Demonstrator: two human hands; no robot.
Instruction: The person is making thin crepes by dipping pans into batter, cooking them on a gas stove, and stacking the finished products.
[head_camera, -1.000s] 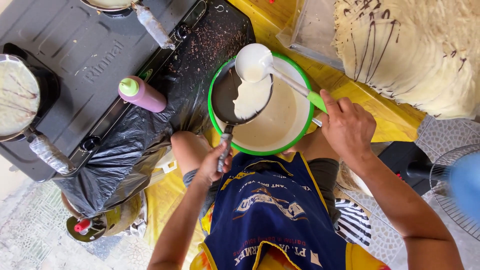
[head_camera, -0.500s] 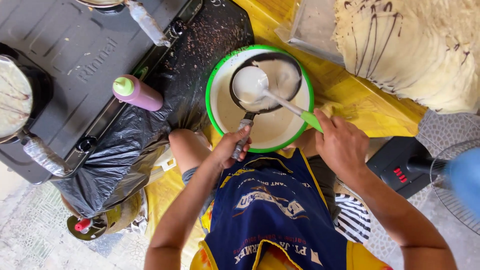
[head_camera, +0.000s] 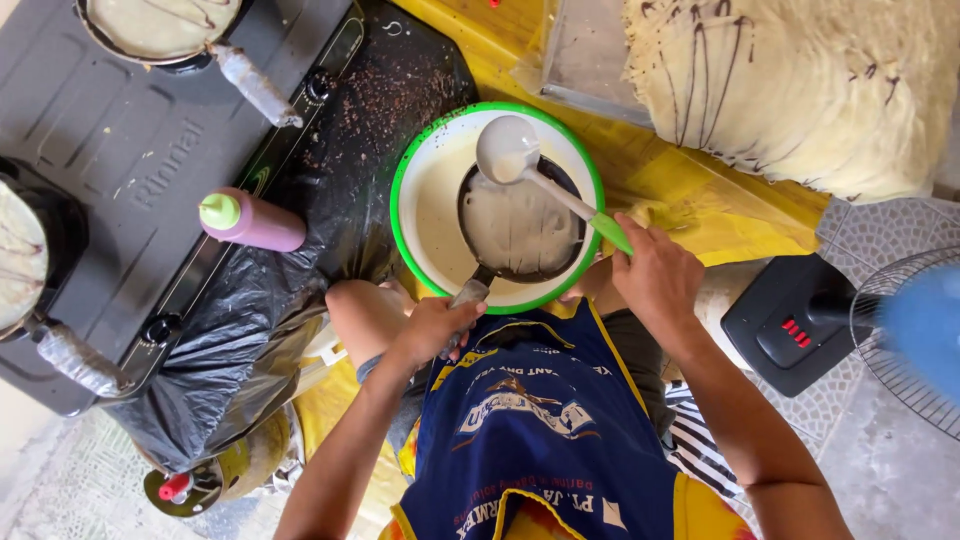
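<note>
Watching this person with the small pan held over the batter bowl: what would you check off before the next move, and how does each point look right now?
1. Left hand firmly on the small pan handle: ok.
2. Right hand gripping the green-handled ladle: ok.
3. Pan held over the green-rimmed bowl, so drips fall inside: ok.
4. Batter covers the pan's base: ok, it looks coated.
5. Ladle emptied: cannot tell, its bowl looks pale with batter.
6. Free burner on the stove: cannot tell, two other pans occupy the visible spots.

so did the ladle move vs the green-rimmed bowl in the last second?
Yes. The ladle went from tipped over the small pan to level at the green-rimmed bowl's far rim.
</note>
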